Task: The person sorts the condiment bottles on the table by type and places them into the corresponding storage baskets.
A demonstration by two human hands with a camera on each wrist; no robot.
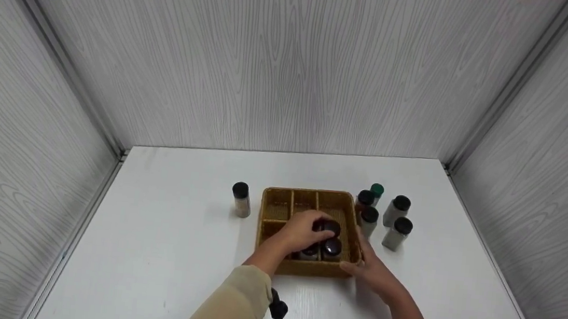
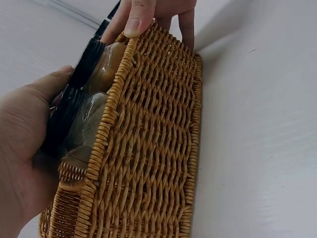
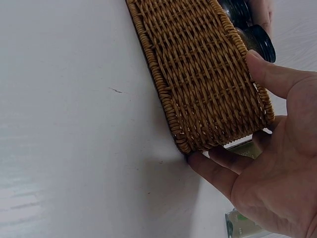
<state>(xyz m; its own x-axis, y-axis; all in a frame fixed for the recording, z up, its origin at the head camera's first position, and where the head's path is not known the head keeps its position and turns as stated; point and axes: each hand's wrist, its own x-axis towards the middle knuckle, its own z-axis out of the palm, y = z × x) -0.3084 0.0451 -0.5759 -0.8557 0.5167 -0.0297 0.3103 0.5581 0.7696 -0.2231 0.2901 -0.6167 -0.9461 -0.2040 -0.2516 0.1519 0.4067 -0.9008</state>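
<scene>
A brown wicker basket point(image 1: 299, 268) with several compartments stands on the white table. Inside its front part are spice jars with black lids, one lid point(image 1: 332, 246) plainly visible beside my left hand point(image 1: 303, 230). That hand reaches over the basket with fingers and thumb curled round a black-lidded jar point(image 2: 63, 116), whose lid its palm partly hides. At the basket's right front corner, my right hand point(image 3: 277, 163) grips the wicker, with the thumb on the rim and the fingers against the outer side.
Several jars, such as a black-lidded one point(image 1: 394, 236) and a green-capped one point(image 1: 377, 190), stand close to the basket's right side. Left of the basket is a single black-capped jar point(image 1: 242, 201). Grey wood-grain panels point(image 1: 292, 77) enclose the table's back and sides.
</scene>
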